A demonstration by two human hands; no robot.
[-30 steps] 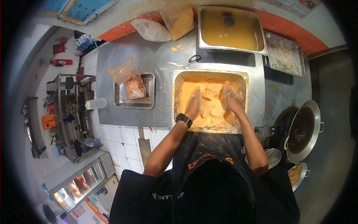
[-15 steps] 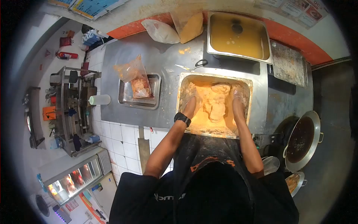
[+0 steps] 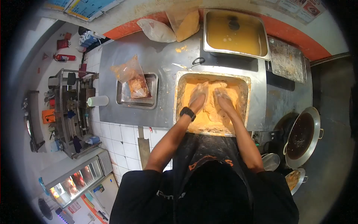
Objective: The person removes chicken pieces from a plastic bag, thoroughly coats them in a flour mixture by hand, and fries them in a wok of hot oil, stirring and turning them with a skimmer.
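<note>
A rectangular metal tray (image 3: 249,108) holds orange-yellow flour (image 3: 233,123) and flour-coated pieces that look like chicken (image 3: 212,112). My left hand (image 3: 198,98), with a black watch on its wrist, lies in the tray along the left side of the pieces. Opposite it, my right hand (image 3: 223,100) rests against their right side. The fingers of both hands look stretched out and dusted with flour; a clear glove seems to cover them. Neither hand is wrapped round a piece, though flour partly hides the fingertips.
Scissors (image 3: 192,66) lie behind the tray. A deep pan of yellow liquid (image 3: 238,35) stands at the back. To the left, a small steel tray (image 3: 154,98) holds a bag of raw meat (image 3: 138,87). A wok of dark oil (image 3: 300,138) sits at right.
Both my hands have moved inward from the tray's side walls to the coated pieces in the middle. Flour now lies over the pieces more than before.
</note>
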